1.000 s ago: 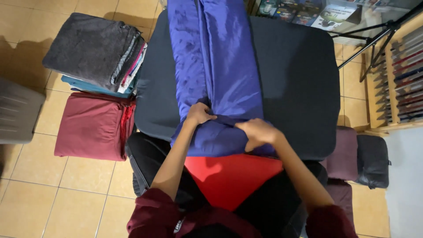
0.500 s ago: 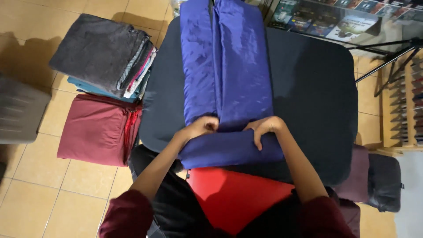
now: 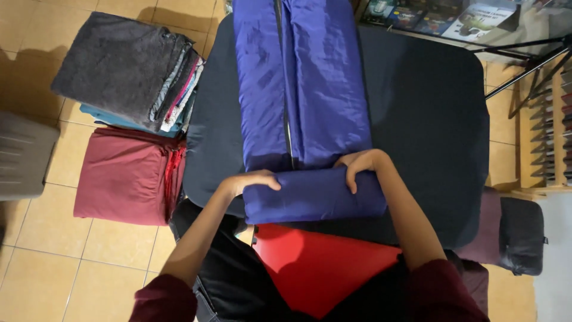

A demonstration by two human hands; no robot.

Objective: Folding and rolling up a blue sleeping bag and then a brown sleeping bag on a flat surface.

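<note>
left hand + right hand grip rolled blue cloth | dark table

Warm indoor light fell from above and from the right, casting soft shadows leftward across the tiled floor. The dark tabletop absorbed most detail. Mild glare marked the glass cabinet at top right. Focus was fairly sharp centrally, with slight wide-angle stretching toward the edges.

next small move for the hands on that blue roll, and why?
Probably roll it another turn away from the body. Both hands, left hand and right hand, grip the top of the blue roll at the near table edge, and a long flat stretch of blue fabric lies unrolled beyond.
</note>
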